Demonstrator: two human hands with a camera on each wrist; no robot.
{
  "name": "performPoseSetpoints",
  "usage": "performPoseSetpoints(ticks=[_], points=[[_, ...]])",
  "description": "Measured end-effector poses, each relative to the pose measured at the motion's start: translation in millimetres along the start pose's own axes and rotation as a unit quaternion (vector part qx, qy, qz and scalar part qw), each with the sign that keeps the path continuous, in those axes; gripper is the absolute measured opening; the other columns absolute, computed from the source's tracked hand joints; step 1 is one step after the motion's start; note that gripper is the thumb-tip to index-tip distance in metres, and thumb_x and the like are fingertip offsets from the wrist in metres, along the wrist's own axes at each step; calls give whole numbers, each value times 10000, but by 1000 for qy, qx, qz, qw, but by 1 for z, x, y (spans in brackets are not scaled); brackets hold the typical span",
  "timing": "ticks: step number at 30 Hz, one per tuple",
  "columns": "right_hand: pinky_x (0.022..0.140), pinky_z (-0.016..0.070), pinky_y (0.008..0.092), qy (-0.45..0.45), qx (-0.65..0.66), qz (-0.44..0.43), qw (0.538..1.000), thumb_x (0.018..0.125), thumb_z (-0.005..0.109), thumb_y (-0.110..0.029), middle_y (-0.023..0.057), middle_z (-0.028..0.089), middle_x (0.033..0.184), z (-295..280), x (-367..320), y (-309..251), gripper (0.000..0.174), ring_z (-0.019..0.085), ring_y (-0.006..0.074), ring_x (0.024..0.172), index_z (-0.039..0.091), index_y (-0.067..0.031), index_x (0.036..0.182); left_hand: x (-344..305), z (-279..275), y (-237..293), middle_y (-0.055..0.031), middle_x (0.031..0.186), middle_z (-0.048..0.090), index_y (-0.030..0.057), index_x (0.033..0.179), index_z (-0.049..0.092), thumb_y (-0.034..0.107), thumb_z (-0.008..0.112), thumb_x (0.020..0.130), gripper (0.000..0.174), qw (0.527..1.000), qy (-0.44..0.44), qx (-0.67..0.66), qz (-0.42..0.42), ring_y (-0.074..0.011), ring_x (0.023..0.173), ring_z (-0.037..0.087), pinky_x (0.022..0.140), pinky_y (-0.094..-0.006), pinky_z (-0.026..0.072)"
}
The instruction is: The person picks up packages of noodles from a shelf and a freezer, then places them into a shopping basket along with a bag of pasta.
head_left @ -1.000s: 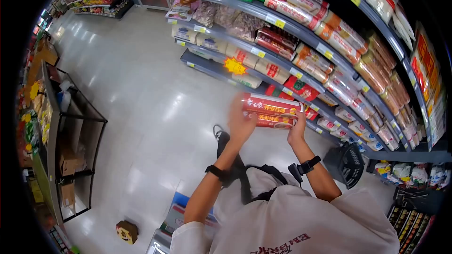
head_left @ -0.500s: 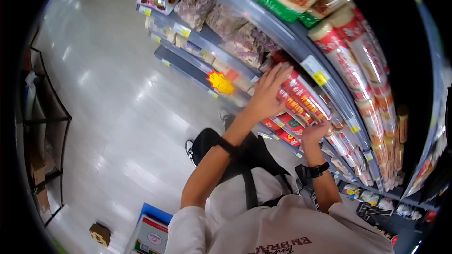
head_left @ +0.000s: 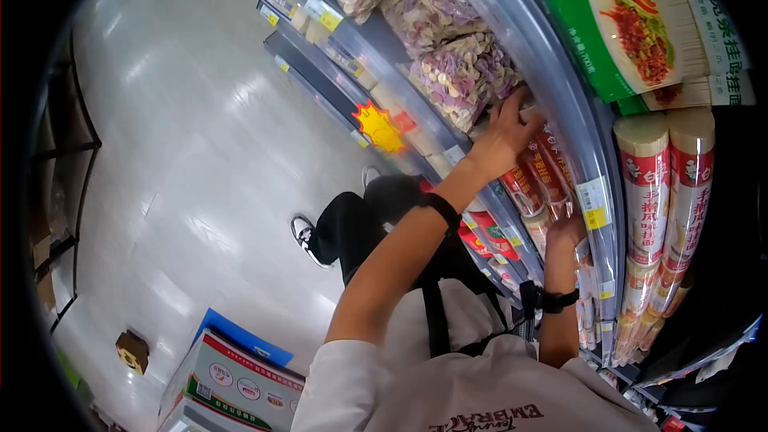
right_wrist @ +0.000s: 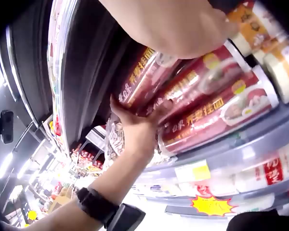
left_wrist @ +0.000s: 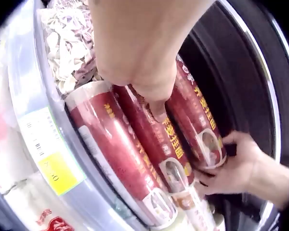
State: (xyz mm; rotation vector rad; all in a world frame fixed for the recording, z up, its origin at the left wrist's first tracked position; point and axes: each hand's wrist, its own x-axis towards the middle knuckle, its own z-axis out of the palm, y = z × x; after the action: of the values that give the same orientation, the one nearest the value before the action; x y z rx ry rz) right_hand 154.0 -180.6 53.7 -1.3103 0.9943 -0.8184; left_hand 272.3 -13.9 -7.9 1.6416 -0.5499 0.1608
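Note:
Three red cylindrical packs of dried noodles lie side by side on a shelf: a front pack [left_wrist: 118, 154], a middle pack [left_wrist: 156, 139] and a rear pack [left_wrist: 195, 118]. My left hand [head_left: 506, 134] grips the rear pack near one end, its fingers reaching down beside the middle pack in the left wrist view. At the opposite end of the rear pack, my right hand [left_wrist: 238, 166] holds it, thumb on one side and fingers on the other. The shelf lip above partly covers the right hand [head_left: 566, 234] in the head view.
Bags of pale purple dried pieces [head_left: 464, 76] lie beside the packs. Above, a shelf edge [head_left: 552, 88] overhangs, with green noodle bags [head_left: 620, 28] and long noodle rolls [head_left: 642, 192]. A yellow starburst sign [head_left: 378, 128] hangs lower down; printed cartons [head_left: 240, 380] stand on the floor behind.
Both hands have carried red noodle packs from in front of the body rightward into the shelf, where they now lie beside another. The body and view have moved closer to the shelf.

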Motion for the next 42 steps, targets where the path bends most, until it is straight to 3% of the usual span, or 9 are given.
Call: performPoseSetpoints(ticks=[5, 7, 13, 21, 25, 33, 34, 37, 42], points=[[1015, 433, 521, 26, -109, 132, 985, 992, 403, -282, 120, 522, 1316, 5, -7, -22, 374, 437, 326, 1284, 482, -56, 1279, -15, 5, 2, -232, 1383, 381, 234, 1358, 462, 40, 745, 627, 808, 995, 103, 18, 6, -373, 1307, 358, 1059, -538, 308], [998, 446, 562, -140, 12, 170, 975, 975, 485, -245, 128, 551, 1283, -14, 13, -16, 339, 502, 348, 1217, 498, -51, 1253, -10, 5, 7, -229, 1392, 374, 251, 1378, 442, 71, 763, 620, 843, 988, 105, 111, -2, -379, 1300, 365, 1045, -534, 315], [1020, 458, 521, -139, 23, 101, 985, 967, 528, -153, 179, 538, 1298, -32, 12, -17, 350, 519, 338, 1204, 469, -12, 1282, -29, -6, 36, -242, 1428, 304, 259, 1436, 360, -37, 689, 678, 878, 992, 97, 10, -84, -393, 1276, 377, 1041, -470, 347], [994, 462, 475, -292, -24, 135, 947, 953, 564, -130, 206, 539, 1253, -67, 12, -31, 344, 531, 321, 1186, 464, -27, 1267, -58, 11, 70, -243, 1341, 324, -35, 1404, 228, 7, 701, 688, 859, 930, 273, -136, -206, -402, 1246, 382, 1035, -403, 370], [1026, 380, 394, -405, -407, -135, 808, 749, 778, -204, 152, 485, 1285, -41, -31, -64, 700, 494, 276, 1166, 433, -38, 1334, -72, 19, 63, -158, 1286, 360, 4, 1335, 335, 48, 768, 690, 779, 886, 320, -184, -279, -282, 1173, 437, 986, -380, 420], [1050, 355, 385, -256, -594, -198, 736, 683, 837, -302, 169, 539, 1283, -29, -16, -58, 782, 486, 306, 1225, 483, -70, 1340, -32, 33, 82, -157, 1309, 413, 22, 1430, 238, -32, 752, 693, 900, 902, 296, -218, -229, -232, 1118, 513, 846, -304, 469], [1044, 361, 386, -234, -649, -311, 654, 683, 837, -292, 166, 542, 1278, -40, -3, -48, 764, 502, 307, 1205, 491, -83, 1331, -35, 40, 77, -165, 1311, 420, 17, 1467, 172, -40, 739, 714, 944, 877, 284, -278, -272, -239, 1130, 514, 850, -301, 465], [1006, 388, 396, -337, -543, -309, 705, 659, 849, -225, 168, 558, 1247, -38, -9, -33, 720, 531, 289, 1155, 515, -58, 1275, -63, 64, 57, -230, 1390, 362, 20, 1503, 27, -49, 722, 718, 1050, 814, 345, -386, -264, -340, 1187, 473, 962, -356, 424], [945, 402, 466, -283, -559, -415, 660, 643, 834, -216, 197, 558, 1141, -29, -21, -7, 626, 522, 388, 1072, 552, -42, 1173, -75, 35, 60, -179, 1216, 532, 36, 1506, 106, -46, 729, 745, 987, 846, 293, -299, -329, -221, 986, 558, 809, -306, 525]])
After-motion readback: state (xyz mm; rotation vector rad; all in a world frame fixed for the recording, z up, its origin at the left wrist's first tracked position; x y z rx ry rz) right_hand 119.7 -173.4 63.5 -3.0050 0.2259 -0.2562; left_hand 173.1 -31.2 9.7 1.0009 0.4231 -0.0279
